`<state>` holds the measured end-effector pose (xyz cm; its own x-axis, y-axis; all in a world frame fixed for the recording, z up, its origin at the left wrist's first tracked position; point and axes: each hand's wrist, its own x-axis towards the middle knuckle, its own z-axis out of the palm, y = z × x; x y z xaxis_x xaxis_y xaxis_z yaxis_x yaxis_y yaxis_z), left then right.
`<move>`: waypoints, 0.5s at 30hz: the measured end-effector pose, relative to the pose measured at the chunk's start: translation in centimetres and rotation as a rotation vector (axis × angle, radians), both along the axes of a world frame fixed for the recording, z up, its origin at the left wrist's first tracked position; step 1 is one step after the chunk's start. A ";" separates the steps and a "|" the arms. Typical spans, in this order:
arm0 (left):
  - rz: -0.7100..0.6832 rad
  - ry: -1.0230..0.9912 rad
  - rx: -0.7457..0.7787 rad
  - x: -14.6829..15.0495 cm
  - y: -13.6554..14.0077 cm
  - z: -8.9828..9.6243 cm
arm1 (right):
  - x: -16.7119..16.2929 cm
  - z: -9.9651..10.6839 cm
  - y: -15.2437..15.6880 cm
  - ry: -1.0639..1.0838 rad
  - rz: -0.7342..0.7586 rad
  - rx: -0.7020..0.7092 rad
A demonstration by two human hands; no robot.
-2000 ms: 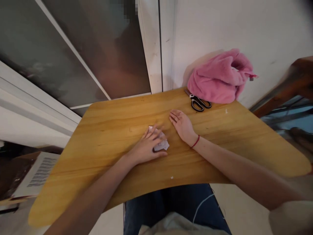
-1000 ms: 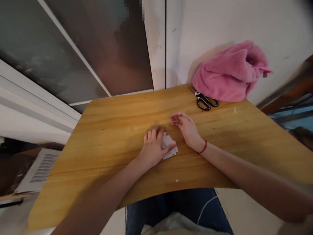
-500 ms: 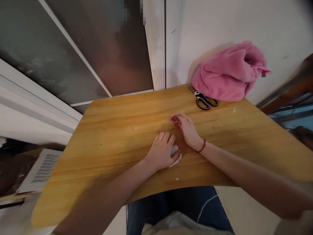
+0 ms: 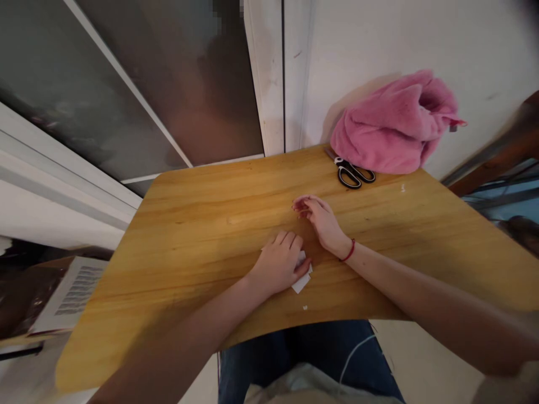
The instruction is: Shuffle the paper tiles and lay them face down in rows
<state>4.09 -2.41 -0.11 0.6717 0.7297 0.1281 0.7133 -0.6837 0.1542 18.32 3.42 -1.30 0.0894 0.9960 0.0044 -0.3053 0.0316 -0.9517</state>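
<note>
Near the front middle of the wooden table, my left hand (image 4: 280, 261) lies palm down over some white paper pieces (image 4: 300, 283), its fingers and thumb curled around them. Their edges stick out beside and below the thumb; the rest is hidden under the palm. My right hand (image 4: 322, 221), with a red string on the wrist, rests on its side a little farther back. Its fingers curve loosely, apart from the thumb, and I see nothing held in them. A tiny white scrap (image 4: 305, 307) lies close to the table's front edge.
Black-handled scissors (image 4: 351, 174) lie at the back right, blades partly behind a pink plush bundle (image 4: 387, 132) against the wall. Another small white scrap (image 4: 403, 188) is on the table (image 4: 189, 224) at right. A printed box (image 4: 78, 289) stands beyond the left edge.
My left hand has shifted slightly toward me, and more of the white paper shows below the thumb. The right hand has hardly moved.
</note>
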 end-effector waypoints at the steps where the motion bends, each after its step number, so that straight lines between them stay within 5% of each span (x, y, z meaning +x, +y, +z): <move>1: -0.007 -0.003 0.000 0.0 0.0 0.0 | 0.0 0.0 0.0 -0.002 -0.001 -0.005; 15: -0.022 0.063 0.037 -0.2 -0.1 0.1 | 0.1 0.1 -0.1 -0.008 0.000 -0.024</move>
<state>3.86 -2.50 -0.05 0.6952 0.7101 0.1120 0.7055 -0.7038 0.0834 18.46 3.36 -1.18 0.0896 0.9958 -0.0193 -0.2976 0.0083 -0.9546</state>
